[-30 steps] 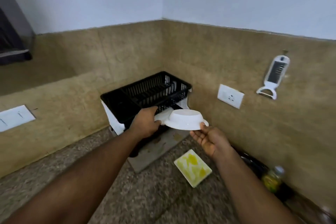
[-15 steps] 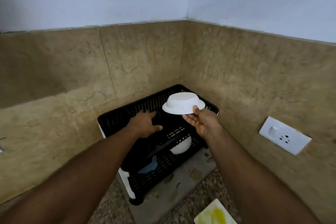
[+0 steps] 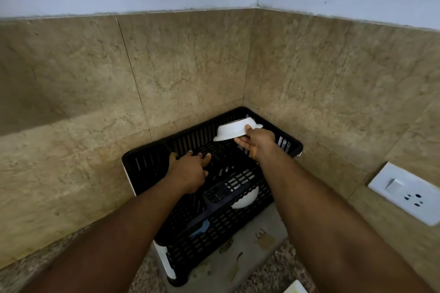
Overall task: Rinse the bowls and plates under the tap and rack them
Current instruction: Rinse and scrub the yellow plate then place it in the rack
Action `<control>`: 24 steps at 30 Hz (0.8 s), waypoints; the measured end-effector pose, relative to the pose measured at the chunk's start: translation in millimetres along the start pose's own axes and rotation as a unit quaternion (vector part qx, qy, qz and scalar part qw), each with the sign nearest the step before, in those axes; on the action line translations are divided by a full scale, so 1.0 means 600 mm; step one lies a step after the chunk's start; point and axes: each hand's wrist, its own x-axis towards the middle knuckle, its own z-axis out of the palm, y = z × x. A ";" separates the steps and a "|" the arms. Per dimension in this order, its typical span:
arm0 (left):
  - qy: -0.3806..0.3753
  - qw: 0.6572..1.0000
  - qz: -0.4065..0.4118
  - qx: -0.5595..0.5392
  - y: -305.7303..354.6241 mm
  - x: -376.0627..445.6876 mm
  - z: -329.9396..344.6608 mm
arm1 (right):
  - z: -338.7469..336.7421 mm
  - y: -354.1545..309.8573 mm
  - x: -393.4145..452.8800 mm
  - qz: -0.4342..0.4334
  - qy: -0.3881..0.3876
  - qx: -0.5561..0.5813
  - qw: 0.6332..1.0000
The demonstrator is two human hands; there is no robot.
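As seen from the head camera, one view only:

White bowl [image 3: 234, 130], upturned and tilted, pinched at its rim by right hand [image 3: 256, 143], thumb on the outer wall, fingers beneath; held over far right corner of black dish rack [image 3: 289, 147]. Left hand [image 3: 190, 170] spread flat, palm down, over rack's upper tier, holding nothing. Second white bowl [image 3: 245, 200] in lower tier. Wall socket [image 3: 407, 194] to the right. Handling advice: lower rim-down onto the tier, settle fully before release, steady the rack meanwhile.

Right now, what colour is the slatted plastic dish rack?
The slatted plastic dish rack is black, seen from the head camera.
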 end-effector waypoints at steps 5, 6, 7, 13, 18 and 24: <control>0.007 1.000 -0.001 -0.005 0.001 0.002 0.004 | -0.016 0.010 0.008 0.016 0.032 -0.040 0.999; 0.006 1.000 -0.001 -0.005 0.002 0.001 0.004 | -0.018 0.012 0.008 0.015 0.036 -0.041 0.998; 0.006 1.000 -0.002 -0.005 0.003 0.000 0.004 | -0.020 0.012 0.006 0.015 0.039 -0.040 0.998; 0.009 0.999 -0.017 -0.041 0.012 -0.017 -0.006 | -0.039 0.009 -0.030 0.005 0.029 -0.043 0.999; 0.095 0.977 -0.006 -0.190 0.057 -0.072 -0.005 | -0.082 0.003 -0.118 -0.012 0.024 -0.046 0.999; 0.213 0.926 0.094 -0.298 0.172 -0.212 0.020 | -0.204 0.076 -0.268 -0.026 0.058 -0.070 0.996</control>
